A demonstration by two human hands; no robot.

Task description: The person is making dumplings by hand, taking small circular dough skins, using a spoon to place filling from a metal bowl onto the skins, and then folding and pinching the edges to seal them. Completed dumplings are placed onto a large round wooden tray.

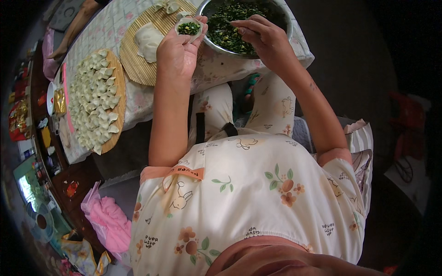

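On the palm and fingers of my left hand [181, 51] lies a round dumpling wrapper [178, 28] topped with chopped green and yellow filling [189, 29]. My right hand [267, 38] hovers over a steel bowl [289, 29], its fingers bent and pointing left. Whether anything sits between those fingertips I cannot tell. Inside the bowl is more chopped green filling [228, 36] with yellow bits. Left of my left hand, a stack of flat wrappers [148, 41] rests on a round slatted mat [131, 65], with a few folded dumplings [169, 6] at its far side.
Many rows of folded dumplings [93, 96] cover a second slatted mat [119, 120] at the left. A floral cloth covers the table [138, 107]. Beyond the mat stands a white bowl [50, 98]. Another person's limb [74, 31] shows at upper left. Pink fabric [112, 220] lies lower left.
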